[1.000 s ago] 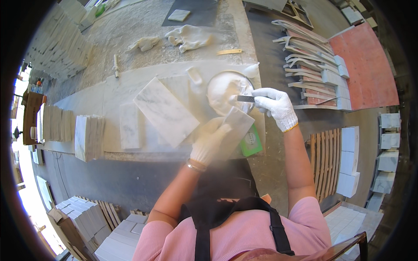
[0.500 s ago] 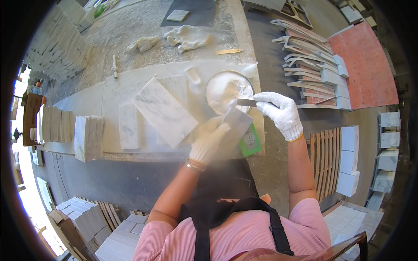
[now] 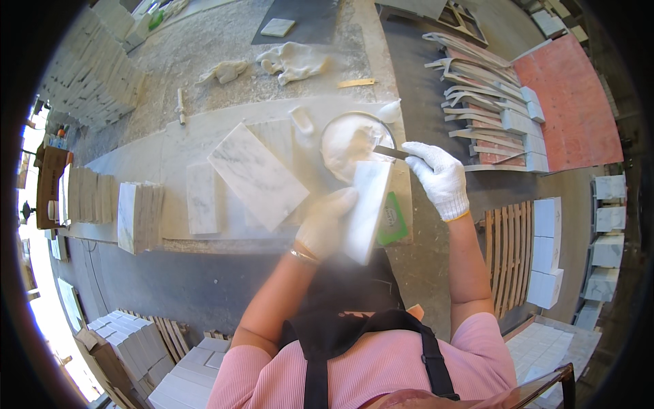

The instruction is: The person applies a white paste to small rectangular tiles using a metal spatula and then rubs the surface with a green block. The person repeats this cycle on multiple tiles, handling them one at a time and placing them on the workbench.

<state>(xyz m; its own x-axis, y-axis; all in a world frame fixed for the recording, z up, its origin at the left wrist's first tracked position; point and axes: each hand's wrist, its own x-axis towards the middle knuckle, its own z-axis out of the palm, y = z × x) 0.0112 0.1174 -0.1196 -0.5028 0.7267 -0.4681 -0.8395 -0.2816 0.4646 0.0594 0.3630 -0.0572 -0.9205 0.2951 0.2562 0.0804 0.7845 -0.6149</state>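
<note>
My left hand [image 3: 330, 217], in a pale work glove, grips a white marble tile [image 3: 368, 211] by its left side, held up in front of my apron. My gloved right hand [image 3: 439, 178] pinches a dark flat scraper blade [image 3: 392, 153]. The blade's tip lies over a round bowl of white paste [image 3: 349, 140], just beyond the tile's far end. Under the tile's right side a green and white packet [image 3: 392, 219] shows in part. Left of the bowl a grey-veined marble tile [image 3: 259, 178] lies slanted across other tiles on the bench.
Stacked tiles [image 3: 139, 217] stand at the bench's left front edge. Crumpled gloves [image 3: 294, 63], a yellow strip [image 3: 357, 83] and a small white dish [image 3: 300, 120] lie farther back. A slatted pallet [image 3: 508, 255] is on the floor at right.
The tile in my left hand has turned, and its broad white face now shows. The blade in my right hand has shifted slightly up and right, away from the tile's edge.
</note>
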